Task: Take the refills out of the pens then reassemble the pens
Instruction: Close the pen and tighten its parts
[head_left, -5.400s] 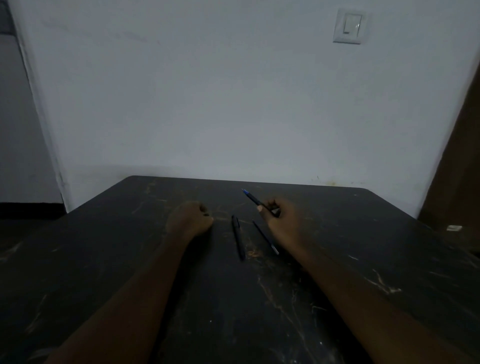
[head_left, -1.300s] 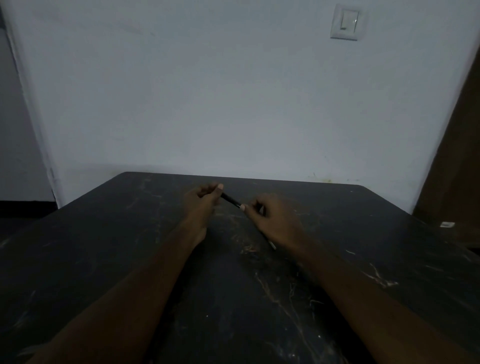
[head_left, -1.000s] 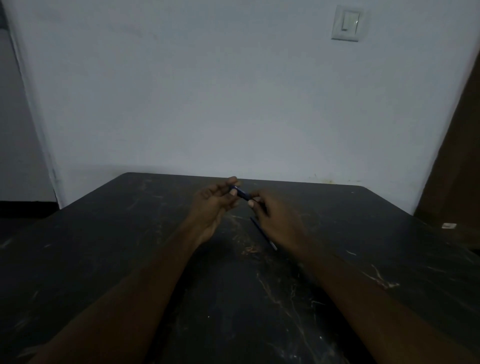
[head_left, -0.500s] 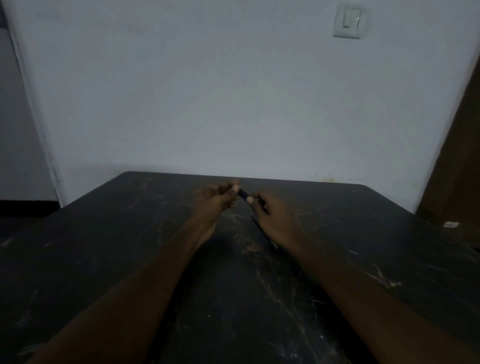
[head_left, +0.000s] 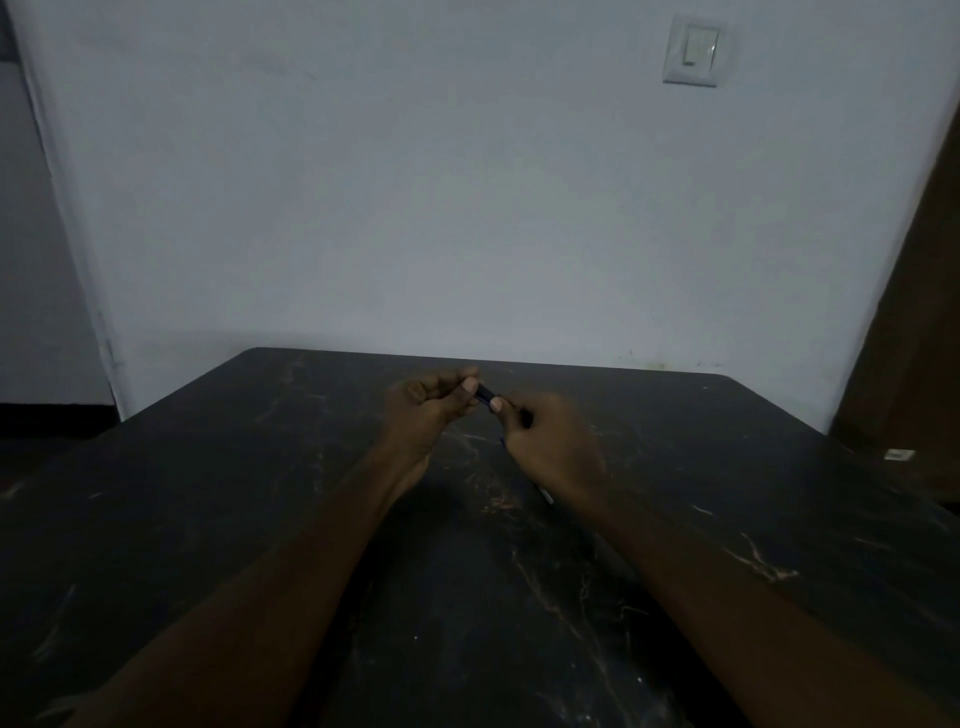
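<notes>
Dark plastic, thin and light, the pen (head_left: 484, 393) is held in the air between both hands, above the middle of the black table (head_left: 208, 493) and nearer its far edge than its near one. The left hand (head_left: 426, 410) is curled closed with thumb and fingertips pinching one end; the right hand (head_left: 550, 447) is likewise closed, pinching the other end. Only a short stretch of barrel shows between them. I judge it stiff but smooth, liable to slip when twisted, so a firm pinch close to the joint on each half suits it best. A thin refill-like rod (head_left: 546, 496) lies on the table, mostly hidden under the right hand; such a rod would bend easily and roll.
</notes>
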